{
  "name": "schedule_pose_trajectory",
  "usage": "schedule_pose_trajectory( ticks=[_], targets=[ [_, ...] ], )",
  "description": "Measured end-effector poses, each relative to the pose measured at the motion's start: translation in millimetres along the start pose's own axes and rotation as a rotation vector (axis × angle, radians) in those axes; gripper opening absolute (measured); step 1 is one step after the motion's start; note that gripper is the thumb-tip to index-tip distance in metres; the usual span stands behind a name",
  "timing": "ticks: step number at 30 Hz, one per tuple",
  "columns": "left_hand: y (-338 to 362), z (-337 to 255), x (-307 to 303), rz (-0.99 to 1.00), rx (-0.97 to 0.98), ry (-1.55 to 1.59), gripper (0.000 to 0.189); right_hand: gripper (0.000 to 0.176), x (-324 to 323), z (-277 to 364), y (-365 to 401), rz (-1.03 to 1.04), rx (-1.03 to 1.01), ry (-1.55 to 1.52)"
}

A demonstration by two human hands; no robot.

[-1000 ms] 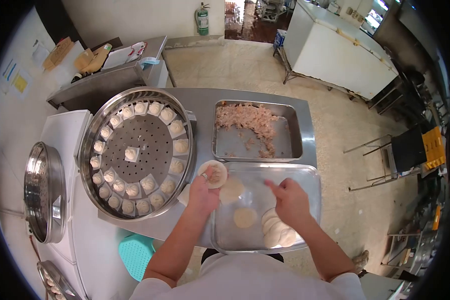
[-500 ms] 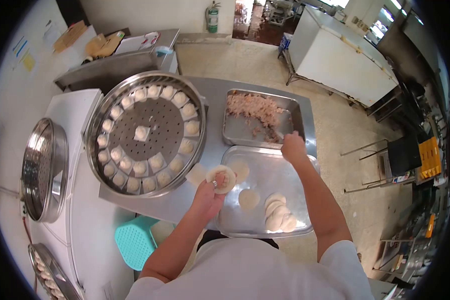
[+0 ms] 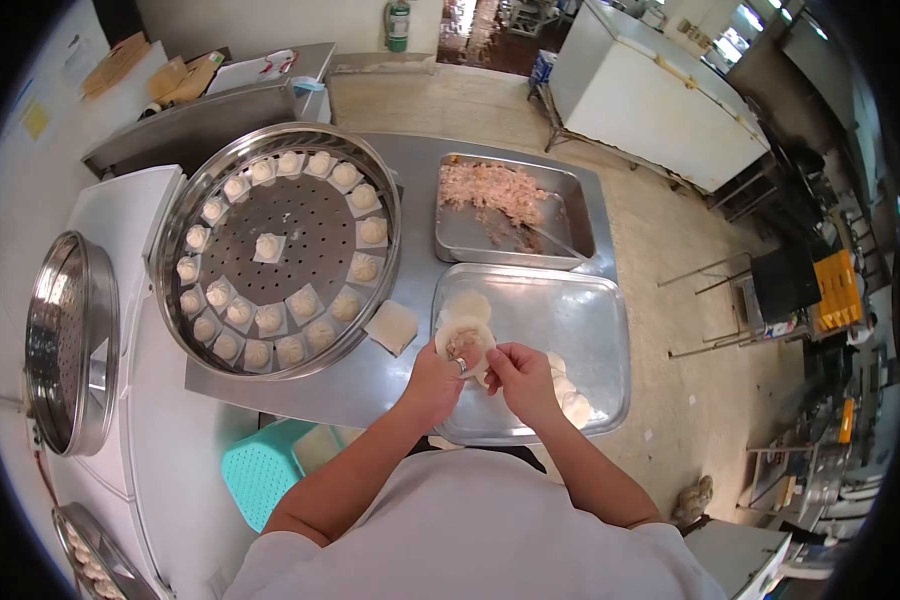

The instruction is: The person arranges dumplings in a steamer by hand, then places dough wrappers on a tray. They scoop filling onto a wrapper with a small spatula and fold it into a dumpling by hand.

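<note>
My left hand [image 3: 437, 382] holds a round dough wrapper [image 3: 465, 343] with a dab of pinkish filling in its middle, above the near tray [image 3: 590, 330]. My right hand [image 3: 522, 378] meets it from the right, fingers pinching the wrapper's edge. More flat dough rounds [image 3: 570, 395] lie on the tray beside my right hand, and one round [image 3: 466, 304] lies just beyond the held wrapper. The far tray [image 3: 470, 240] holds minced filling [image 3: 492, 190] and a utensil [image 3: 555, 240].
A large round steamer tray [image 3: 270, 210] at the left carries several filled buns on paper squares around its rim and one in the middle. A stack of paper squares [image 3: 392, 326] lies on the steel table. Another steamer tray [image 3: 65, 335] stands further left. A teal stool [image 3: 260, 478] is below.
My right hand came back from the filling tray to the wrapper in my left hand. The wrapper now shows filling and both hands hold it over the near tray.
</note>
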State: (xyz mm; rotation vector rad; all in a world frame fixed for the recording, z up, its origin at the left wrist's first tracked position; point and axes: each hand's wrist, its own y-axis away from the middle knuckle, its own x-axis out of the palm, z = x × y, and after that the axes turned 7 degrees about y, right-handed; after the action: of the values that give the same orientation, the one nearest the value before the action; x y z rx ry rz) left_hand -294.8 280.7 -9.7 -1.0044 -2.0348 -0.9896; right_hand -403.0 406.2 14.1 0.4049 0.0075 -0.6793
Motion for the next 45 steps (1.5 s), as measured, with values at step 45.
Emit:
schedule_pose_trajectory(
  ticks=[45],
  targets=[
    [-1.5, 68.1, 122.7, -0.008, -0.053, -0.347, 0.028, 0.011, -127.6, -4.7, 38.3, -0.328, -0.579, 0.346]
  ],
)
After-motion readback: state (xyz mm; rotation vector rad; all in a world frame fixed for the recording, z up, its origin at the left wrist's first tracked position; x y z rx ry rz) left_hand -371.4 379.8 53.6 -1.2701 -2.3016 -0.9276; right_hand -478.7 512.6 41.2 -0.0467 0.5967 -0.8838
